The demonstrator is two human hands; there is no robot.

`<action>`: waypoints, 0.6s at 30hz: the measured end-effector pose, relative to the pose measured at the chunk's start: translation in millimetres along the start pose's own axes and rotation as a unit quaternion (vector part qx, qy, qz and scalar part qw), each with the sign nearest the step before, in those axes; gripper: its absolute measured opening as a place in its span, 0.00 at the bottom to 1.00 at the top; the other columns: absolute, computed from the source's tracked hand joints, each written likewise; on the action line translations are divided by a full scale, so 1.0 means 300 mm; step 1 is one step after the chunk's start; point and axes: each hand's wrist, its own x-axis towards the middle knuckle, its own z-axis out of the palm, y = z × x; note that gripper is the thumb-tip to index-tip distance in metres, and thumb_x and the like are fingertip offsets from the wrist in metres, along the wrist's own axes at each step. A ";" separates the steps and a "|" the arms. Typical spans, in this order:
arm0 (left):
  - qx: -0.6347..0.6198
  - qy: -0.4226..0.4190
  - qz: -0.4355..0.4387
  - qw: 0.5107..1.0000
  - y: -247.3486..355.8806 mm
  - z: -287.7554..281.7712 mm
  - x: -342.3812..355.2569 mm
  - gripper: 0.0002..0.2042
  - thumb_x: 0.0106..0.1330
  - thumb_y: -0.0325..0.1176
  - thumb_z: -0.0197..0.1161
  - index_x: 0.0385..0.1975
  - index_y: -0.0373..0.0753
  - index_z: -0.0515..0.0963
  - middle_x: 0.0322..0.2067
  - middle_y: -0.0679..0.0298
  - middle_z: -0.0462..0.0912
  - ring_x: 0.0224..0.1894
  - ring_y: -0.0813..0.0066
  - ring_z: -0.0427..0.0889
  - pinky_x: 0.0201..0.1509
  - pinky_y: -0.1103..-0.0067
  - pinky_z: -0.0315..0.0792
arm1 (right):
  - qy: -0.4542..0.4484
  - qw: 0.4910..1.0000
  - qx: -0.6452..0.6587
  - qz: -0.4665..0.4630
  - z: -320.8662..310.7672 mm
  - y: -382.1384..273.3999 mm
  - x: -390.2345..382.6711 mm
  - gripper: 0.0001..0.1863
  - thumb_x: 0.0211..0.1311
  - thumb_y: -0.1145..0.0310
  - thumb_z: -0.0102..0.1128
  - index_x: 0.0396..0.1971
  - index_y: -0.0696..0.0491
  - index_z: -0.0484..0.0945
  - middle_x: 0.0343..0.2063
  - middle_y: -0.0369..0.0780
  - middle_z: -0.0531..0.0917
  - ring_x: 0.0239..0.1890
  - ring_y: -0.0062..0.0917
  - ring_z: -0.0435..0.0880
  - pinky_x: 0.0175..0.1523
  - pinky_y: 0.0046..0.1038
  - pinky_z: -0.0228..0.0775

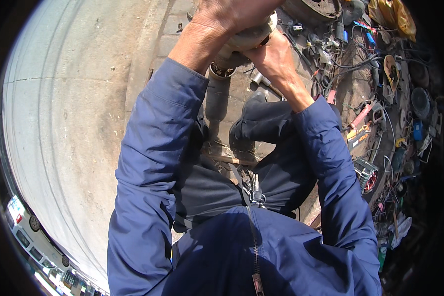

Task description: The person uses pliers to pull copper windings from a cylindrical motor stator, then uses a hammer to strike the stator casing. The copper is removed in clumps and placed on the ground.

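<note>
In the head view, a rounded metal part (251,39) sits near the upper edge between the left hand (237,12), which clasps it from above, and the right hand (276,55), which holds it from below; most fingers are hidden. It looks greyish tan, worn and dirty, with a pale raised rim

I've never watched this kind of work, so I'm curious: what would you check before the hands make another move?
1. Right hand against the pale metal part: ok, it touches the underside.
2. Left hand grip: cannot tell, its fingers leave the picture.
3. Whole part visible: not ok, the left hand covers some of it.
4. Metal tool laid down: ok, it lies on the paving.
5. Keys away from the part: ok, they hang at the waist.
</note>
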 end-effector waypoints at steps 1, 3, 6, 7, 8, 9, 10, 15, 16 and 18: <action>0.001 0.002 0.002 1.000 -0.007 0.002 0.002 0.12 0.67 0.34 0.71 0.26 0.33 0.81 0.19 0.63 0.82 0.23 0.80 0.78 0.28 0.75 0.72 | -0.002 1.000 -0.007 -0.001 0.004 0.006 0.001 0.30 0.58 0.56 0.83 0.51 0.62 0.82 0.46 0.54 0.91 0.51 0.46 0.93 0.57 0.41 0.85; 0.003 0.006 0.007 1.000 -0.024 0.009 0.006 0.12 0.67 0.34 0.71 0.26 0.33 0.81 0.19 0.63 0.82 0.23 0.79 0.78 0.28 0.74 0.73 | 0.003 1.000 -0.014 0.000 0.013 0.020 0.004 0.30 0.58 0.56 0.83 0.51 0.61 0.82 0.47 0.54 0.91 0.51 0.46 0.93 0.57 0.41 0.85; -0.028 -0.007 -0.002 1.000 -0.054 0.016 0.012 0.12 0.66 0.34 0.71 0.25 0.32 0.81 0.19 0.62 0.82 0.22 0.78 0.79 0.28 0.74 0.73 | 0.014 1.000 -0.012 0.004 0.026 0.038 0.004 0.29 0.58 0.57 0.83 0.52 0.61 0.82 0.47 0.54 0.91 0.52 0.46 0.93 0.57 0.41 0.85; -0.017 0.001 0.016 1.000 -0.066 0.019 0.013 0.12 0.66 0.34 0.71 0.25 0.33 0.81 0.19 0.61 0.82 0.22 0.77 0.78 0.28 0.74 0.73 | 0.017 1.000 -0.010 0.006 0.028 0.043 0.002 0.29 0.58 0.58 0.82 0.52 0.61 0.82 0.47 0.54 0.91 0.52 0.46 0.93 0.57 0.41 0.85; -0.005 0.009 0.034 0.999 -0.078 0.022 0.013 0.12 0.65 0.34 0.72 0.25 0.33 0.81 0.19 0.61 0.82 0.22 0.77 0.78 0.28 0.74 0.73 | 0.019 1.000 -0.008 0.008 0.030 0.047 0.000 0.29 0.59 0.58 0.82 0.52 0.61 0.82 0.47 0.54 0.91 0.52 0.46 0.92 0.57 0.41 0.85; 0.006 0.016 0.052 0.999 -0.090 0.025 0.010 0.12 0.65 0.34 0.72 0.24 0.33 0.81 0.19 0.60 0.82 0.22 0.76 0.78 0.28 0.74 0.73 | 0.014 1.000 0.000 0.010 0.031 0.050 -0.003 0.28 0.59 0.58 0.82 0.52 0.61 0.82 0.47 0.54 0.91 0.52 0.46 0.92 0.57 0.41 0.85; 0.009 0.020 0.058 0.998 -0.102 0.031 0.008 0.11 0.64 0.33 0.72 0.24 0.34 0.81 0.19 0.59 0.82 0.21 0.75 0.79 0.28 0.73 0.73 | 0.008 1.000 0.008 0.012 0.032 0.053 -0.003 0.28 0.59 0.58 0.82 0.52 0.61 0.82 0.47 0.54 0.91 0.52 0.46 0.92 0.56 0.41 0.85; 0.040 0.037 0.130 0.990 -0.158 0.057 0.018 0.10 0.63 0.32 0.72 0.24 0.35 0.80 0.19 0.57 0.82 0.21 0.68 0.81 0.28 0.71 0.74 | 0.012 1.000 0.001 0.005 0.035 0.066 -0.001 0.29 0.58 0.58 0.82 0.53 0.61 0.82 0.46 0.54 0.91 0.52 0.47 0.92 0.57 0.41 0.84; 0.123 0.038 0.227 0.965 -0.167 0.053 0.028 0.10 0.63 0.32 0.72 0.23 0.35 0.80 0.19 0.57 0.82 0.21 0.67 0.81 0.28 0.71 0.74 | 0.011 1.000 -0.001 0.022 0.037 0.070 0.001 0.29 0.58 0.58 0.82 0.53 0.61 0.82 0.46 0.54 0.91 0.52 0.47 0.92 0.57 0.42 0.84; 0.279 0.040 0.408 0.868 -0.181 0.040 0.044 0.10 0.63 0.32 0.72 0.23 0.34 0.80 0.19 0.56 0.82 0.21 0.66 0.82 0.28 0.70 0.74 | 0.010 0.999 -0.002 0.035 0.041 0.078 0.003 0.30 0.57 0.57 0.82 0.52 0.61 0.82 0.47 0.55 0.91 0.53 0.48 0.92 0.57 0.42 0.84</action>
